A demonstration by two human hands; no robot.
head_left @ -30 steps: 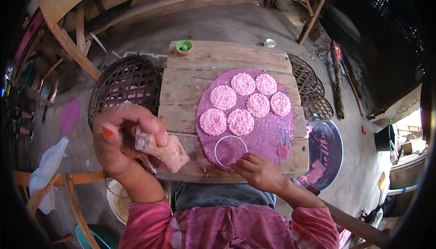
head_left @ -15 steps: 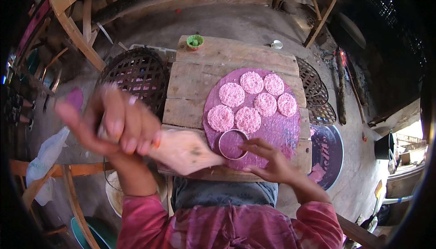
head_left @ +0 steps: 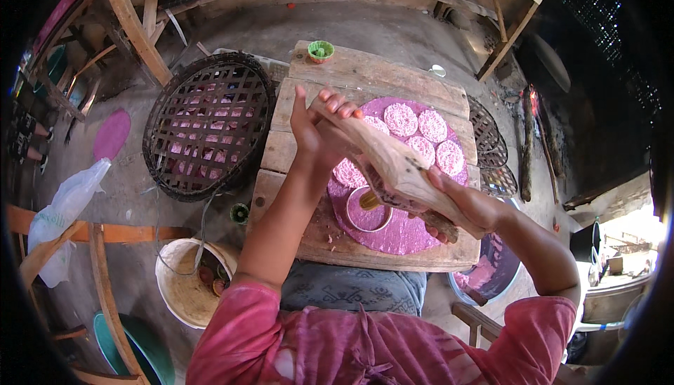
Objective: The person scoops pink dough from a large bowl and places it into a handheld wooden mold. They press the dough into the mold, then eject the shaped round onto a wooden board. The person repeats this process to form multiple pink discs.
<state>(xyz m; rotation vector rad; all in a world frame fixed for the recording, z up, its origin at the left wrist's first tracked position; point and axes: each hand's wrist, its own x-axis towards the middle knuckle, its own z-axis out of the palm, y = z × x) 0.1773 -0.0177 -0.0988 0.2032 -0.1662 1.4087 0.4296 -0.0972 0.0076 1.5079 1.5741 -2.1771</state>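
Both my hands hold a two-armed wooden press [head_left: 393, 154] slantwise above the table. My left hand [head_left: 324, 131] is closed round its upper left end, thumb up. My right hand [head_left: 472, 206] grips the lower right end, fingers wrapped around both arms. Under the press, a yellowish cylinder [head_left: 368, 200] points down over a thin metal ring [head_left: 368, 231]. The ring lies on a round purple sheet [head_left: 400, 243]. Several round pink lacy noodle-like cakes [head_left: 401, 119] sit on the sheet; the press and my hands partly cover some.
The sheet lies on a plank table [head_left: 309, 93] with a small green cup [head_left: 321, 50] at its far left. A lattice basket [head_left: 210, 125] stands left, above a white bucket [head_left: 165, 279]. A basin with pink dough [head_left: 483, 272] is at right; burning wood [head_left: 533, 100] lies farther off.
My left hand has brought the press from the left to above the ring. My right hand has left the ring and taken the press's other end.
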